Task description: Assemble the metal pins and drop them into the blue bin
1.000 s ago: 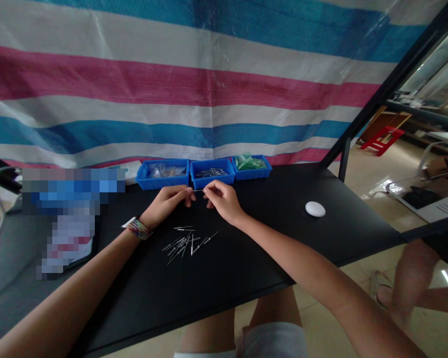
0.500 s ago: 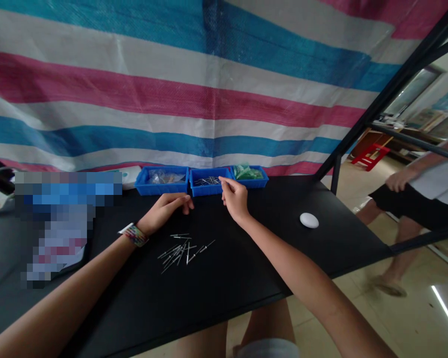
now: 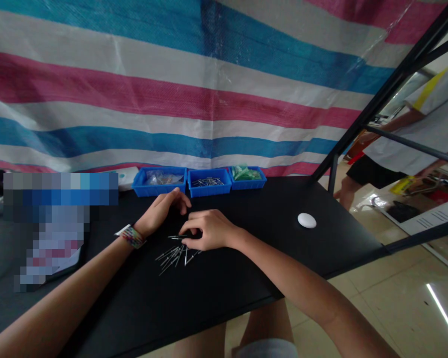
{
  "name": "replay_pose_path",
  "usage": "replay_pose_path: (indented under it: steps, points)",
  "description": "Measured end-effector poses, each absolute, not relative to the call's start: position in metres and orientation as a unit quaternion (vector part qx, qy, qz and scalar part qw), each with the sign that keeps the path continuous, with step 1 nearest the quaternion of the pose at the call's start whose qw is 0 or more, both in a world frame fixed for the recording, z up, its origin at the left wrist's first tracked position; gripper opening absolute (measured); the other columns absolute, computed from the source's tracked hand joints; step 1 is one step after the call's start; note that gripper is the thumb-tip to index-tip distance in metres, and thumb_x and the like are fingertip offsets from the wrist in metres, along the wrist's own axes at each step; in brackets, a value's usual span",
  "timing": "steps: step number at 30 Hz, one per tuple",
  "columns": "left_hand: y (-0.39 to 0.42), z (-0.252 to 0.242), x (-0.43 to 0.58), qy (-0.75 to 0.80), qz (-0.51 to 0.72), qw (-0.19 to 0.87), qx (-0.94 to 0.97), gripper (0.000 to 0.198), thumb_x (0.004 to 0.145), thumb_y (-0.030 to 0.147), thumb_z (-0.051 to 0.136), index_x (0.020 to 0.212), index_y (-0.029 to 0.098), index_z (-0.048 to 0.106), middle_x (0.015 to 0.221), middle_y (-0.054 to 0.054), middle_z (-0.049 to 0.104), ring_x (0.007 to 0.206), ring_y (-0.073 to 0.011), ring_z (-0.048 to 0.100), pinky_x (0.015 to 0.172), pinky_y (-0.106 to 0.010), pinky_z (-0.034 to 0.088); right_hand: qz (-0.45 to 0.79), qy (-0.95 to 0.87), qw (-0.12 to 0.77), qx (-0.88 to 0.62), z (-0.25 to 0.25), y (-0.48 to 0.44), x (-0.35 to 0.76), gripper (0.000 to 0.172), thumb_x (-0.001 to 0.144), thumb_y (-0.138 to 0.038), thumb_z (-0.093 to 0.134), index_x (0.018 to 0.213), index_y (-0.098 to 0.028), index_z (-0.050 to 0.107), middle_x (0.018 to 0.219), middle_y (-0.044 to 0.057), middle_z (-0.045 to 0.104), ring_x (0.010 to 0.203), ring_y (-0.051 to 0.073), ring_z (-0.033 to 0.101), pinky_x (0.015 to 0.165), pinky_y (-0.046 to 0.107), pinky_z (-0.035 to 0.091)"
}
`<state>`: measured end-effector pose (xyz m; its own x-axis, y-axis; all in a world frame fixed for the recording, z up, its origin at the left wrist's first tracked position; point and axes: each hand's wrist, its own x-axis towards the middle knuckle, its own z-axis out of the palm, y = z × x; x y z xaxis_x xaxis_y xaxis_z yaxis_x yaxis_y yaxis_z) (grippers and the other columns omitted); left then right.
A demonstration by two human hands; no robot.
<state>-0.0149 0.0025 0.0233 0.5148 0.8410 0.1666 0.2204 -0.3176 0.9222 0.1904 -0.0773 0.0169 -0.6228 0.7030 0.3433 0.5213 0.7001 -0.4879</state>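
A loose pile of blind rivets (image 3: pixel 173 257), thin silvery pins with a thicker part, lies on the black tabletop (image 3: pixel 216 283). My right hand (image 3: pixel 211 230) reaches over the pile's upper edge, thumb and forefinger apart on either side of a rivet (image 3: pixel 176 237). Its palm side is hidden. Beyond the pile, my left hand (image 3: pixel 164 211) rests on the table with loosely bent, slightly parted fingers, and no object shows in it. More rivets fill the middle blue bin (image 3: pixel 209 190) behind both hands.
The left blue bin (image 3: pixel 159 190) holds clear plastic bags; the right one (image 3: pixel 252 184) holds green packets. A white oval object (image 3: pixel 306 221) lies at right. A blurred-out item covers the left side. Striped sheeting (image 3: pixel 212 104) hangs behind. A person (image 3: pixel 406 144) stands beyond the black frame.
My right hand has come from the middle bin down and left to the rivet pile. My left hand has barely shifted. The person at right has moved and now shows more of the body.
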Motion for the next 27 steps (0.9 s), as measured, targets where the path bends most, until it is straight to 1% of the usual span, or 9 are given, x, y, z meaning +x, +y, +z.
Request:
replay_pose_path:
  steps: [2, 6, 8, 15, 21, 24, 27]
  points:
    - [0.002, 0.024, -0.015, 0.361, 0.335, 0.457, 0.741, 0.068, 0.102, 0.073, 0.039, 0.084, 0.020, 0.077, 0.070, -0.006, 0.071, 0.071, -0.0232, 0.066, 0.073, -0.032, 0.049, 0.170, -0.887, 0.250, -0.349, 0.017, -0.078, 0.190, 0.013, 0.091, -0.031, 0.076, 0.101, -0.023, 0.078, 0.086, -0.002, 0.067, 0.079, 0.014, 0.062, 0.073, 0.026, 0.040]
    - [0.002, 0.024, -0.014, 0.360, 0.335, 0.454, 0.743, 0.067, 0.101, 0.074, 0.041, 0.083, 0.020, 0.077, 0.070, -0.006, 0.071, 0.071, -0.0234, 0.066, 0.074, -0.032, 0.051, 0.180, -0.881, 0.255, -0.356, 0.016, -0.075, 0.190, 0.004, 0.091, -0.021, 0.073, 0.093, -0.022, 0.076, 0.087, -0.002, 0.066, 0.079, 0.013, 0.062, 0.074, 0.025, 0.041]
    - [0.003, 0.023, -0.014, 0.361, 0.335, 0.456, 0.742, 0.067, 0.100, 0.075, 0.042, 0.083, 0.020, 0.077, 0.070, -0.006, 0.071, 0.071, -0.0235, 0.067, 0.074, -0.032, 0.051, 0.185, -0.878, 0.259, -0.358, 0.015, -0.074, 0.190, 0.004, 0.091, -0.018, 0.072, 0.090, -0.022, 0.074, 0.087, -0.002, 0.066, 0.079, 0.013, 0.061, 0.073, 0.025, 0.040]
    - [0.006, 0.020, -0.015, 0.367, 0.329, 0.460, 0.739, 0.068, 0.101, 0.074, 0.042, 0.085, 0.018, 0.078, 0.072, -0.008, 0.072, 0.072, -0.0245, 0.067, 0.073, -0.034, 0.052, 0.208, -0.866, 0.276, -0.360, 0.015, -0.070, 0.192, 0.006, 0.090, -0.014, 0.072, 0.089, -0.020, 0.073, 0.094, -0.001, 0.067, 0.079, 0.011, 0.062, 0.072, 0.023, 0.041]
    - [0.005, 0.022, -0.014, 0.368, 0.331, 0.453, 0.742, 0.068, 0.101, 0.073, 0.042, 0.084, 0.017, 0.077, 0.071, -0.008, 0.071, 0.072, -0.0238, 0.067, 0.073, -0.033, 0.052, 0.219, -0.867, 0.282, -0.348, 0.016, -0.068, 0.195, 0.009, 0.088, -0.010, 0.071, 0.087, -0.019, 0.071, 0.094, 0.000, 0.064, 0.078, 0.011, 0.060, 0.071, 0.024, 0.041]
    - [0.003, 0.025, -0.013, 0.367, 0.333, 0.446, 0.745, 0.067, 0.101, 0.073, 0.043, 0.083, 0.017, 0.076, 0.070, -0.008, 0.070, 0.071, -0.0236, 0.066, 0.073, -0.033, 0.052, 0.224, -0.864, 0.285, -0.350, 0.014, -0.067, 0.195, 0.009, 0.087, -0.010, 0.070, 0.085, -0.019, 0.069, 0.094, 0.000, 0.063, 0.078, 0.011, 0.058, 0.072, 0.024, 0.042]
    - [0.003, 0.024, -0.013, 0.366, 0.327, 0.451, 0.745, 0.066, 0.100, 0.073, 0.044, 0.080, 0.018, 0.074, 0.070, -0.007, 0.070, 0.071, -0.0234, 0.066, 0.073, -0.032, 0.053, 0.240, -0.846, 0.312, -0.359, 0.010, -0.064, 0.195, 0.006, 0.088, -0.014, 0.069, 0.088, -0.019, 0.066, 0.097, 0.000, 0.062, 0.075, 0.011, 0.057, 0.071, 0.024, 0.042]
